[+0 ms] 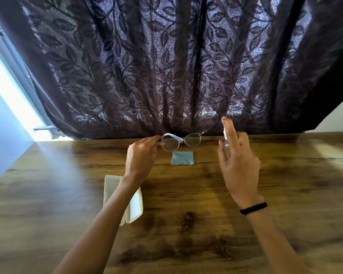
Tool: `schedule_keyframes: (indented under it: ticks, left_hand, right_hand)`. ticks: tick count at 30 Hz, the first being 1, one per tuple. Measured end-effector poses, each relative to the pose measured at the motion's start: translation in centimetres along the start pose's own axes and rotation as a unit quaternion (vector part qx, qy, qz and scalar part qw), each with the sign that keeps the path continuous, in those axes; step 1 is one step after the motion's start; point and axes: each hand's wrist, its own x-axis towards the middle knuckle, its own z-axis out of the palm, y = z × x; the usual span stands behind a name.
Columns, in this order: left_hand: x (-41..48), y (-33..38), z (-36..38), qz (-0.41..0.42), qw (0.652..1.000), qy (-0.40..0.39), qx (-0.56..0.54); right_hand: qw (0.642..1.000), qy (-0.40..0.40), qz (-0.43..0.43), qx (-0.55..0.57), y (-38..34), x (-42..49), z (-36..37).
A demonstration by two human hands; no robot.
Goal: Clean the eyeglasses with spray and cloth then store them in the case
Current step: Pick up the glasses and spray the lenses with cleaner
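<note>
- Eyeglasses (180,140): clear-framed and held above the table (186,194), at 12 o'clock from the cloth. One temple lies across the lens nearest the holding hand, and the other reaches toward 2 o'clock.
- Left hand (141,155): I see thumb and fingertips pinching the frame at its 9 o'clock end.
- Right hand (238,165): at 3 o'clock from the glasses and apart from them, with fingers wrapped round a small clear spray bottle (226,142). The index finger is extended over the white nozzle; I cannot tell whether it presses.
- Cloth (182,158): a pale blue square lying flat on the wood.
- Case (136,204): white and lying open at 7 o'clock from the cloth, partly hidden beneath the left forearm.
- Wristband (253,208): black, on the right wrist.
- Curtain (166,66): dark and leaf-patterned, hanging at 12 o'clock behind the table's far edge.
</note>
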Motion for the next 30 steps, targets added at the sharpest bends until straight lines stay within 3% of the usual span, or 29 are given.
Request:
schedule_keyframes:
  ticks: [6, 13, 19, 30]
  left_hand:
    - [0.0, 0.0, 0.0, 0.001, 1.000, -0.006, 0.010]
    - [0.0, -0.5, 0.0, -0.011, 1.000, -0.008, 0.014]
    - [0.0, -0.3, -0.3, -0.017, 1.000, 0.001, -0.004]
    - [0.1, 0.6, -0.2, -0.021, 0.999, 0.005, -0.024]
  right_hand:
    - [1.000, 0.008, -0.004, 0.007, 0.3, -0.3, 0.6]
    - [0.994, 0.086, 0.009, 0.067, 0.7, -0.9, 0.3]
    - [0.973, 0.064, 0.115, 0.190, 4.1, -4.8, 2.2]
    - [0.953, 0.098, 0.198, 0.206, 7.0, -8.4, 3.3]
